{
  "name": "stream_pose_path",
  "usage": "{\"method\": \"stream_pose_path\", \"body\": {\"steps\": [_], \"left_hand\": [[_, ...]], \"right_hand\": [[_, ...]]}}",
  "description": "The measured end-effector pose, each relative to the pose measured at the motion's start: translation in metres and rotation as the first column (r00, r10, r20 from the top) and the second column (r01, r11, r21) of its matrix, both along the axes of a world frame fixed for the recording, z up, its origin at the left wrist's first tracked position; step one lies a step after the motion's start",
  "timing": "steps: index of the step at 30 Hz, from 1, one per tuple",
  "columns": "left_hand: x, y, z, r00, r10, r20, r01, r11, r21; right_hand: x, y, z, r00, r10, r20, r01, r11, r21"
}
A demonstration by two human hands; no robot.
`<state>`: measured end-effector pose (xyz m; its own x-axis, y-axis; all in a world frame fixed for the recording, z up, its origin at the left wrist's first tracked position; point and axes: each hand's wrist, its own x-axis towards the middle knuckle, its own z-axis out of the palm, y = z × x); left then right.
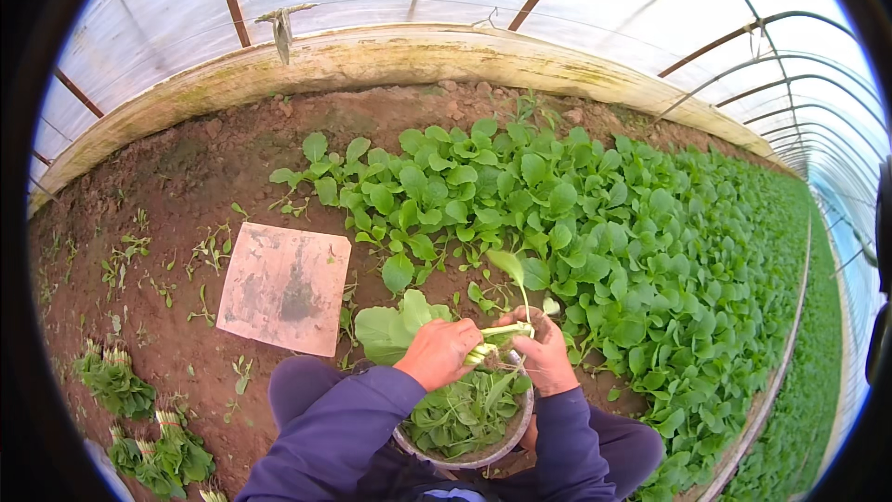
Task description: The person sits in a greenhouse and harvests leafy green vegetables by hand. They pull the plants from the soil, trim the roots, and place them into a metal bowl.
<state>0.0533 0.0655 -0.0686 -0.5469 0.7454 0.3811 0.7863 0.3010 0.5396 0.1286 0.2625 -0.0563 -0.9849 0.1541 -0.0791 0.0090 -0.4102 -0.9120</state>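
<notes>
My left hand (442, 351) is closed around the pale stems of a bunch of leafy greens (390, 326), whose broad leaves spread out to the left. Between the fingers of my right hand (542, 350) is a single seedling (514, 270), its leaf pointing up and away from me. The stem and root ends of the bunch lie between both hands, partly covered by fingers. Below them, between my knees, stands a round basin (524, 425) filled with loose green leaves (463, 413).
A worn pinkish square board (286, 286) lies on the soil to the left. Tied bundles of greens (171, 443) rest at lower left, with more bundles (118, 380) above. Dense leafy plants (627, 258) fill the right. A plastic-covered greenhouse wall (432, 49) curves behind the bed.
</notes>
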Motion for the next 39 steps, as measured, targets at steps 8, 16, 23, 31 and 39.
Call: {"method": "stream_pose_path", "body": {"steps": [8,16,23,31,39], "left_hand": [[0.008,-0.003,-0.014,0.982,-0.053,-0.182,0.037,0.995,-0.093],[0.012,-0.004,-0.018,0.967,-0.075,-0.243,0.037,0.987,-0.155],[-0.006,-0.012,-0.009,0.991,0.037,-0.130,-0.043,0.998,-0.047],[-0.003,-0.008,0.006,0.999,0.016,0.043,-0.015,1.000,-0.024],[-0.004,-0.007,0.005,0.998,0.017,0.068,-0.017,1.000,0.001]], "right_hand": [[-0.007,-0.005,-0.044,0.849,-0.467,-0.246,0.498,0.557,0.665],[0.015,0.015,-0.104,0.737,-0.671,0.079,0.617,0.716,0.326],[0.053,0.018,-0.136,0.764,-0.298,0.572,-0.530,0.217,0.820],[0.003,0.002,-0.022,0.946,-0.320,-0.042,0.310,0.862,0.402],[0.011,0.033,-0.031,0.813,-0.582,0.020,0.341,0.502,0.795]]}}
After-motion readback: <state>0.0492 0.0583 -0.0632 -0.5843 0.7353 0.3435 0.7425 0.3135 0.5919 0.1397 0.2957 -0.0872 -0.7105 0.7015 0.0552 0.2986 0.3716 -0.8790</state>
